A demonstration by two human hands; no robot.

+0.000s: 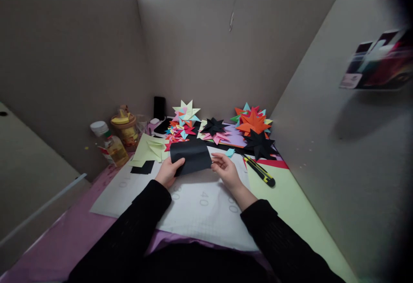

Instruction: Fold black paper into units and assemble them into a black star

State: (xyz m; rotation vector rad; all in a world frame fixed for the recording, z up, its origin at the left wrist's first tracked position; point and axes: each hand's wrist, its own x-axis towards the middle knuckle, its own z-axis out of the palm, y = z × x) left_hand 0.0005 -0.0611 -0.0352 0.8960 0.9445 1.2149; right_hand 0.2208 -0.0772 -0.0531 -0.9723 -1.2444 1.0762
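A rectangular sheet of black paper (191,157) is held up over the white sheet in the middle of the desk. My left hand (168,171) grips its left side, thumb on the front face and the other fingers behind. At the paper's right edge, the curled fingertips of my right hand (225,169) pinch its margin. Below lies the white sheet (193,223), printed with large grey numbers. Small black paper pieces (142,167) rest left of my left hand, close to pale yellow-green paper (148,149), partly folded. A small light-blue folded piece (230,152) lies beyond my right hand.
A yellow-and-black utility knife (260,171) lies to the right. Folded paper stars stand at the back: orange (253,122), black (260,144), pale yellow (186,110). A bottle (111,147) and a jar (125,130) stand at left. Grey partitions (209,50) enclose the desk.
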